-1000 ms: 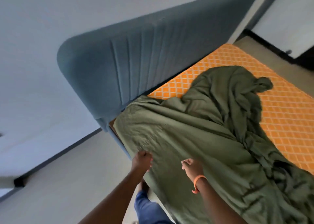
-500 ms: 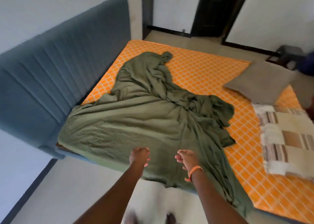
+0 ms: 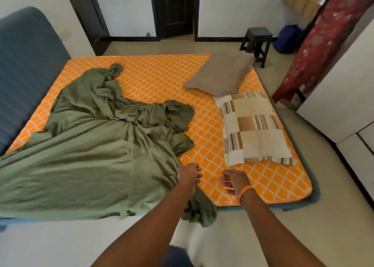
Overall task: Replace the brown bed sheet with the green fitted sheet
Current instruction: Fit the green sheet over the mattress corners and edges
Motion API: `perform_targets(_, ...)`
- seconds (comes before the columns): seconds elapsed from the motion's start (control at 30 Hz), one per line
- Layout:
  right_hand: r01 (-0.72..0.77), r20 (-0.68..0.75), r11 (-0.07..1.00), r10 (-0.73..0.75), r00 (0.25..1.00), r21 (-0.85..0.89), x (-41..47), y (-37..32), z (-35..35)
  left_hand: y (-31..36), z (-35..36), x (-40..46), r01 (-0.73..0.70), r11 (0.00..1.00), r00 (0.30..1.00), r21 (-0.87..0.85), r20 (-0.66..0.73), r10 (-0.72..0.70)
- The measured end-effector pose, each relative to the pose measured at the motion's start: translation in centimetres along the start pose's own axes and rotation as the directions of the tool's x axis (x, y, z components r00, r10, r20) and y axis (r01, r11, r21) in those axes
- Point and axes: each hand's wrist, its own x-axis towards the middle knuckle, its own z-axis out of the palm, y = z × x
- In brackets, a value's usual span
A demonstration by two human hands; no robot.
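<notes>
Orange, diamond-patterned mattress (image 3: 202, 125) is seen bare over its right half, where a grey-brown pillow (image 3: 220, 74) is propped at the far edge and a pillow in cream and brown checks (image 3: 253, 127) is laid just in front of it, the two touching. A blue padded headboard (image 3: 26, 68) is seen along the left side, and a dark stool (image 3: 257, 42), a blue bag (image 3: 286, 39) and a red patterned cloth (image 3: 323, 38) are seen on the floor side beyond the bed. The green sheet (image 3: 91, 161) is spread and bunched over the left half of the mattress, one corner hanging over the near edge. The left hand (image 3: 189, 173) is held at the sheet's right border with fingers curled, though a grip on the cloth cannot be confirmed. The right hand (image 3: 234, 180), an orange band (image 3: 244, 192) at its wrist, is held loosely curled over bare mattress, apart from the sheet, with nothing in it.
</notes>
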Motion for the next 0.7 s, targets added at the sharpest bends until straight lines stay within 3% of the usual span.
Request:
perform_targets(0.3,0.137,0.143,0.990,-0.130,0.981,-0.042,9.5,-8.7,-18.6,2.7,21.1,4.9,-0.073,0.997,0.989,-0.039,-0.131,0.067)
perform_targets(0.4,0.095,0.153,0.994,-0.085,0.985,-0.061,13.4,-11.1,-24.7,2.4,28.9,6.4,-0.029,0.997,0.997,-0.077,-0.071,0.024)
perform_targets(0.47,0.072,0.156,0.993,-0.057,0.986,-0.093,15.8,-12.9,-29.2,2.4,34.0,7.2,-0.005,0.982,0.995,-0.190,-0.102,-0.014)
perform_targets(0.6,0.099,0.179,0.979,-0.067,0.982,-0.180,20.9,-17.3,-37.3,4.4,42.5,7.1,0.022,0.965,0.992,-0.261,-0.114,-0.053)
perform_targets(0.7,0.128,0.214,0.974,-0.087,0.973,-0.188,25.2,-20.5,-41.8,6.0,47.9,7.8,-0.035,0.958,0.975,-0.284,-0.220,-0.029)
